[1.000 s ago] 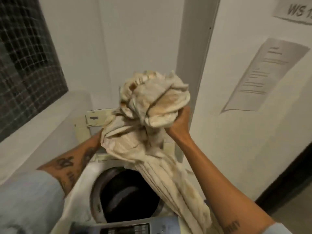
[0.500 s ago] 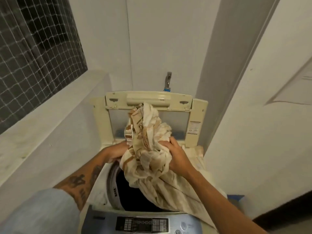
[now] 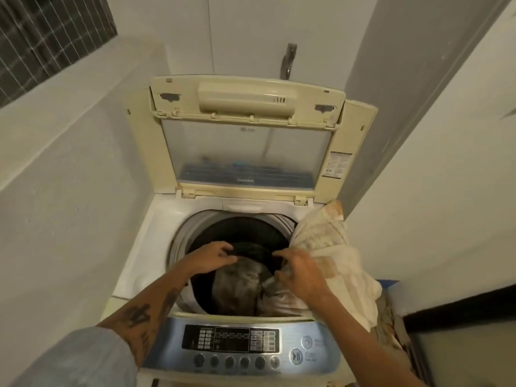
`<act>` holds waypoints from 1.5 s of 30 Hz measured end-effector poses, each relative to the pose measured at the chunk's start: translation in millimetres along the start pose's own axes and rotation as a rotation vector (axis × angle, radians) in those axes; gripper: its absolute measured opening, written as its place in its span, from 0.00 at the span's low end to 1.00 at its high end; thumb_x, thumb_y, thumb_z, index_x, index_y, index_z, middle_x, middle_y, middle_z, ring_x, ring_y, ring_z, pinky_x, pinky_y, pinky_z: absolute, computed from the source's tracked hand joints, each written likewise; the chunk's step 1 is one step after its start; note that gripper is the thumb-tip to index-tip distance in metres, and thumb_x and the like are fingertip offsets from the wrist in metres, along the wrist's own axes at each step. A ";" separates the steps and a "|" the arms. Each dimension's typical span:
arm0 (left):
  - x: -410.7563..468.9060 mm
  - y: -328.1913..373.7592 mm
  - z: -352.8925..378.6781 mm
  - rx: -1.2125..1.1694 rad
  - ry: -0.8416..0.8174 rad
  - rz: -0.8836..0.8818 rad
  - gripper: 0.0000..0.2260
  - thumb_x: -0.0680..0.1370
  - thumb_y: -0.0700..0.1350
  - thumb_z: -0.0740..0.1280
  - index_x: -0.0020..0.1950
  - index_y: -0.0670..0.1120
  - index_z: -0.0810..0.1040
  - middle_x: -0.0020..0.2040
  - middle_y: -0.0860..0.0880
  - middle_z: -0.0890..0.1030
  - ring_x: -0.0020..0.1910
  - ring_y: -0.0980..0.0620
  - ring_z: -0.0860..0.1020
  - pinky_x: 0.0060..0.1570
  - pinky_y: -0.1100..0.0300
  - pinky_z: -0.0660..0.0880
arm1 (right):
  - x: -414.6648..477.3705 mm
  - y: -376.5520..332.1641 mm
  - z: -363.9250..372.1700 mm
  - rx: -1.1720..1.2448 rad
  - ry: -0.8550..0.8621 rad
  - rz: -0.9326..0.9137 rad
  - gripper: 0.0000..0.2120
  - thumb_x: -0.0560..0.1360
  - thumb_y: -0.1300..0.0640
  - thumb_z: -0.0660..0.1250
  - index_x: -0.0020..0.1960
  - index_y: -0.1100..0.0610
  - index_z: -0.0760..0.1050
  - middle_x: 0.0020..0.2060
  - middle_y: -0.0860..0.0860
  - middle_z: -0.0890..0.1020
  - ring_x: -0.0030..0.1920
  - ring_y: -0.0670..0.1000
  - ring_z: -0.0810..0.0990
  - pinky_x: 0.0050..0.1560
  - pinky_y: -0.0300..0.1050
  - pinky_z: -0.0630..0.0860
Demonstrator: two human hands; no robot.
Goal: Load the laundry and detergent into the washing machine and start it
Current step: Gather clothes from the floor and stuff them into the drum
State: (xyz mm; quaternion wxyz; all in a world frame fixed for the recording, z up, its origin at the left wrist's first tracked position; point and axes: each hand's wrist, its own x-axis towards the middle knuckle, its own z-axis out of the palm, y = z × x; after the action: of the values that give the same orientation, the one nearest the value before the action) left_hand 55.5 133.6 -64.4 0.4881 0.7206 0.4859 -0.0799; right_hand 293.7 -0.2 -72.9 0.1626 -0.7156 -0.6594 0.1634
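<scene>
A top-loading washing machine (image 3: 145,247) stands with its cream lid (image 3: 245,127) raised upright at the back. A cream striped cloth (image 3: 329,247) lies partly down in the dark drum (image 3: 245,238) and partly draped over the machine's right rim and side. My left hand (image 3: 212,258) hovers over the drum's left half with fingers loosely curled, holding nothing. My right hand (image 3: 298,272) is at the drum's right side, its fingers curled round a fold of the cloth. The blue control panel (image 3: 243,344) with buttons runs along the front.
White walls close in on the left, back and right. A metal tap (image 3: 289,61) is mounted on the back wall above the lid. A dark meshed window (image 3: 47,32) sits at the upper left, above a ledge. A dark baseboard (image 3: 460,300) runs at the lower right.
The bundled cloth came down from above the machine into the drum. Both hands lowered with it; my left hand no longer holds the cloth.
</scene>
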 end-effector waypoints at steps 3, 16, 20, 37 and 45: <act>6.1 41.2 10.0 -0.044 -0.092 0.126 0.27 0.73 0.57 0.72 0.70 0.53 0.70 0.66 0.48 0.75 0.62 0.51 0.75 0.64 0.53 0.73 | -13.2 18.9 -33.4 -0.200 0.132 0.271 0.37 0.67 0.28 0.66 0.72 0.41 0.64 0.72 0.51 0.66 0.75 0.58 0.61 0.69 0.66 0.58; 27.6 131.3 83.9 0.164 -0.224 0.493 0.56 0.63 0.57 0.80 0.78 0.57 0.44 0.79 0.52 0.49 0.77 0.51 0.54 0.75 0.50 0.58 | -44.8 35.1 -44.6 -0.011 0.224 0.681 0.17 0.82 0.46 0.55 0.62 0.58 0.63 0.55 0.59 0.75 0.50 0.63 0.78 0.39 0.50 0.68; 23.7 135.4 91.7 0.126 -0.164 0.591 0.64 0.59 0.55 0.82 0.75 0.63 0.35 0.78 0.58 0.38 0.78 0.53 0.45 0.75 0.50 0.55 | -29.1 21.0 -50.2 0.090 0.281 0.524 0.11 0.82 0.53 0.56 0.62 0.56 0.65 0.54 0.57 0.78 0.49 0.60 0.78 0.42 0.49 0.66; -27.1 48.5 -72.5 -0.094 0.656 0.554 0.20 0.69 0.52 0.69 0.61 0.57 0.73 0.58 0.51 0.79 0.57 0.50 0.78 0.55 0.65 0.71 | 59.7 -143.4 -65.5 0.573 0.342 -0.170 0.25 0.78 0.51 0.68 0.72 0.54 0.67 0.65 0.52 0.75 0.64 0.50 0.73 0.65 0.47 0.71; -56.5 -26.0 -93.9 -0.170 0.740 0.310 0.26 0.69 0.43 0.76 0.61 0.64 0.73 0.59 0.49 0.79 0.56 0.50 0.77 0.53 0.58 0.71 | 15.0 -38.3 -5.8 -0.165 -0.040 0.472 0.46 0.73 0.47 0.69 0.79 0.44 0.41 0.74 0.56 0.64 0.74 0.60 0.62 0.69 0.71 0.60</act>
State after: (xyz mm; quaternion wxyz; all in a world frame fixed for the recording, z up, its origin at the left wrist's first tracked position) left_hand -27.5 173.1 0.5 0.3445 0.7223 0.5194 0.2996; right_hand 263.4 17.6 -50.9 0.0478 -0.8572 -0.4883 0.1563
